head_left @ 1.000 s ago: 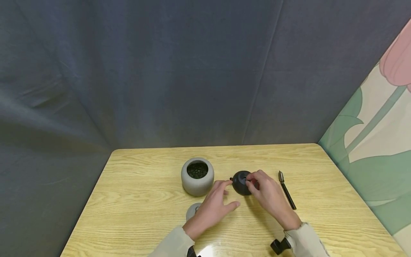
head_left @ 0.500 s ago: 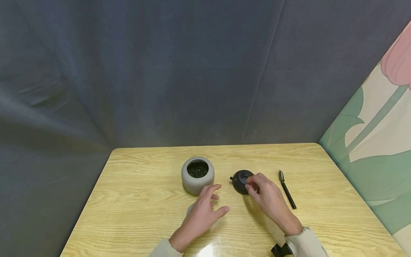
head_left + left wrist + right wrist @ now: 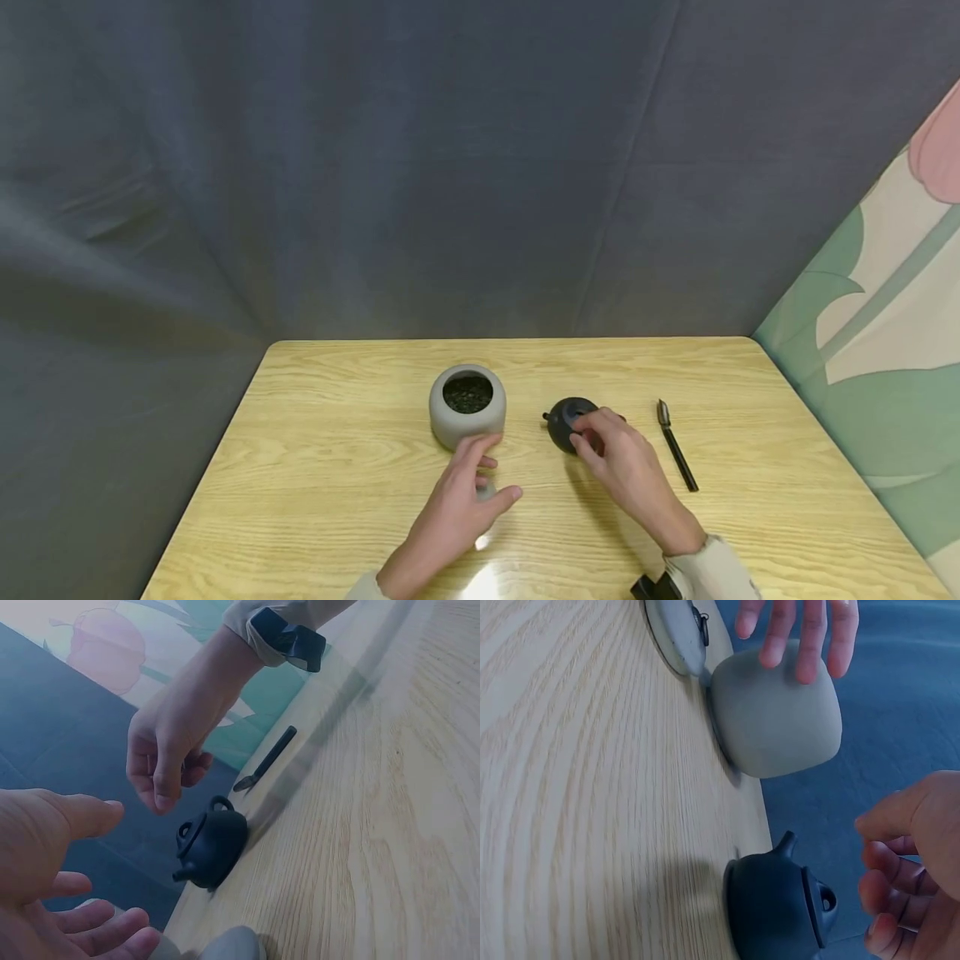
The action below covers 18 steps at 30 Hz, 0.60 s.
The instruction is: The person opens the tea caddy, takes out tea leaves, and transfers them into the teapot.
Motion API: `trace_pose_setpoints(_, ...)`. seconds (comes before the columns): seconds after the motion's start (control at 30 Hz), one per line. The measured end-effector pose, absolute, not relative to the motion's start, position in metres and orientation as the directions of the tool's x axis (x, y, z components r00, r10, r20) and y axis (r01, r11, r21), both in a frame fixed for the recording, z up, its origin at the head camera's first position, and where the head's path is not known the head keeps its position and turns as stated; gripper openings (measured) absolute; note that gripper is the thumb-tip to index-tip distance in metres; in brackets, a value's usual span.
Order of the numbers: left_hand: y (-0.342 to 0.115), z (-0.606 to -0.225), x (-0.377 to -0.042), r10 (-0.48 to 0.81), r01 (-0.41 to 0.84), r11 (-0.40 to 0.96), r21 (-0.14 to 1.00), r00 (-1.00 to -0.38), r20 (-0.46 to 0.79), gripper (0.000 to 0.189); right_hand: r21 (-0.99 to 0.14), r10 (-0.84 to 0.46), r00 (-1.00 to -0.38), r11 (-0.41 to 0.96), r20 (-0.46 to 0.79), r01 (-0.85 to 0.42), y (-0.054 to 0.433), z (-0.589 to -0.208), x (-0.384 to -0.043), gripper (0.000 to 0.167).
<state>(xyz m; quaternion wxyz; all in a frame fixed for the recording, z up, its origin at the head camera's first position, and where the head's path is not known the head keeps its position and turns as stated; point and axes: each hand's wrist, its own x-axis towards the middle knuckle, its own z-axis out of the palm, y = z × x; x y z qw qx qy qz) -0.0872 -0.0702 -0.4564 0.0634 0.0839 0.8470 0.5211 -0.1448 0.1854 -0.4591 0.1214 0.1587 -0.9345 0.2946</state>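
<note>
My left hand hovers over the grey jar lid, partly hiding it, with fingers spread toward the round grey jar. Dark tea leaves show inside the jar. My right hand is just above the small black teapot. Both wrist views show a gap between that hand and the teapot. Its fingers hang loosely curled, with nothing visible between them. The teapot's lid, with a loop knob, sits on the pot.
To the right of the teapot lies a slim black-handled tool with a flat, pale tip. Everything stands on a light wooden table. A dark blue curtain hangs behind, and a flower-patterned panel borders the right side.
My left hand has drawn away from the teapot, moving left toward the jar and over its lid. The right hand stays by the teapot with little movement. The view has shifted slightly.
</note>
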Motion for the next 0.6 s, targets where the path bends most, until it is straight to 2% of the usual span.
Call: trace_pose_setpoints(0.6, -0.098, -0.458, -0.081, 0.096, -0.059, 0.420, 0.906, -0.989, -0.109, 0.070, -0.517, -0.282, -0.908, 0.751, 0.311, -0.411, 0.169, -0.468, -0.140, 0.012)
